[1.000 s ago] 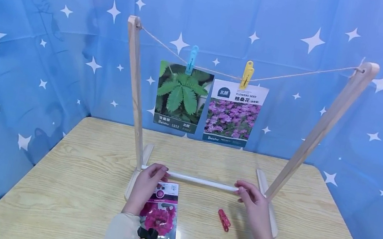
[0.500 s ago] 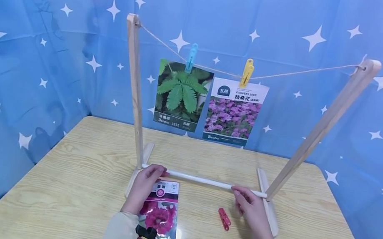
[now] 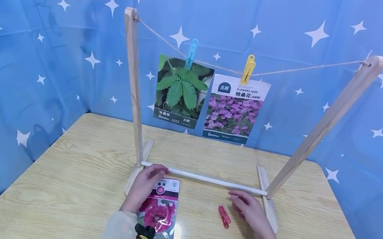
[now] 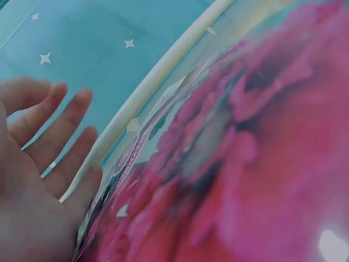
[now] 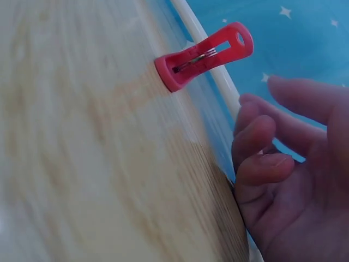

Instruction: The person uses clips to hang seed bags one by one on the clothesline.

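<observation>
My left hand (image 3: 147,182) lies over the upper left part of a seed packet (image 3: 162,212) with a magenta flower picture. Its fingertips are right at the white rod (image 3: 204,178) of the wooden stand; in the left wrist view the fingers (image 4: 60,139) are spread loosely, with nothing gripped. Just in front of the rod, my right hand (image 3: 250,212) hovers with relaxed, slightly bent fingers and holds nothing. A red clothespin (image 3: 224,216) sits on the table to the left of that hand; the right wrist view shows this clothespin (image 5: 204,54) beyond the fingertips.
Two wooden posts (image 3: 134,88) carry a sagging string (image 3: 306,67). From it hang a green-leaf packet (image 3: 180,96) under a blue clothespin (image 3: 191,54) and a purple-flower packet (image 3: 234,116) under a yellow clothespin (image 3: 248,69). A blue starry curtain (image 3: 47,70) surrounds the wooden table (image 3: 63,182).
My right hand has let go of the rod's right end and drawn back toward the red clothespin. The left hand stays by the rod's left part. The head view has shifted slightly.
</observation>
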{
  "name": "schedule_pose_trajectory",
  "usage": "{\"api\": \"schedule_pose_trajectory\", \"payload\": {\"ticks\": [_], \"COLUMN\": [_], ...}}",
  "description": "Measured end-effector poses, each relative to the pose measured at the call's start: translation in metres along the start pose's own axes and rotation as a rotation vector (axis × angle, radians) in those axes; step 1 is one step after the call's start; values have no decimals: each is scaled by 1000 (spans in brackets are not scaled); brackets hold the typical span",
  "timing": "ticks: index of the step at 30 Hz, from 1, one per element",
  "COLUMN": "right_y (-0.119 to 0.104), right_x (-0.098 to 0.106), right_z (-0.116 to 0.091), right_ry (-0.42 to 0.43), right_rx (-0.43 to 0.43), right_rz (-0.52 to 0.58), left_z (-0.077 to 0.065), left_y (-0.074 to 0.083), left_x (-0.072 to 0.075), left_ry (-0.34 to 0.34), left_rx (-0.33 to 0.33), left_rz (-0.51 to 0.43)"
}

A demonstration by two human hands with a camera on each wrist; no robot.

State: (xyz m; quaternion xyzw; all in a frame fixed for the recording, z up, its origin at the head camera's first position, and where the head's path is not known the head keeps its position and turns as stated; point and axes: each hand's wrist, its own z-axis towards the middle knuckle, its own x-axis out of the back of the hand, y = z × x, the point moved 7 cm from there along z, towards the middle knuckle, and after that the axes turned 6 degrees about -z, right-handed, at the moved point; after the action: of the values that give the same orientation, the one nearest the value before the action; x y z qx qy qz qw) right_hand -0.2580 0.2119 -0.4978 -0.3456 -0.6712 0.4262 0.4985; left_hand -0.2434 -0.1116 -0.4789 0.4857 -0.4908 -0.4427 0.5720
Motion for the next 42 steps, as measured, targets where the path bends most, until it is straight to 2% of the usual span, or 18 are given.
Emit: {"api": "schedule_pose_trajectory", "payload": {"ticks": [4,9,13,19,23,26,30,34,39,42], "right_y": [-2,-2,-1,-3,-5,-5,-10,-25,-21,-18], "right_x": [0,-2,-4,-7,-7,-7,-8,-10,-13,-15], "right_z": [0,-1,-1,-3,-5,-5,-7,-14,-11,-8], "right_ry": [-20,-63,-113,-159,-175,-181,-205,-228,-231,-220], "right_rx": [7,35,57,71,68,57,69,86,102,114], "right_rz": [-43,-122,-178,-218,-238,-260,-279,-283,-338,-398], "left_z": [0,-2,-2,-2,-2,-3,-3,-3,-7,-9], "left_y": [4,8,9,7,8,12,15,14,16,17], "left_x": [-5,-6,-3,2,-3,-10,-16,-20,-25,-28], "left_ry": [-31,-17,28,85,11,-76,-121,-124,-155,-164], "left_rx": [-58,-102,-90,-27,-67,-148,-205,-214,-211,-177], "left_rz": [117,210,274,324,383,457,542,640,749,787]}}
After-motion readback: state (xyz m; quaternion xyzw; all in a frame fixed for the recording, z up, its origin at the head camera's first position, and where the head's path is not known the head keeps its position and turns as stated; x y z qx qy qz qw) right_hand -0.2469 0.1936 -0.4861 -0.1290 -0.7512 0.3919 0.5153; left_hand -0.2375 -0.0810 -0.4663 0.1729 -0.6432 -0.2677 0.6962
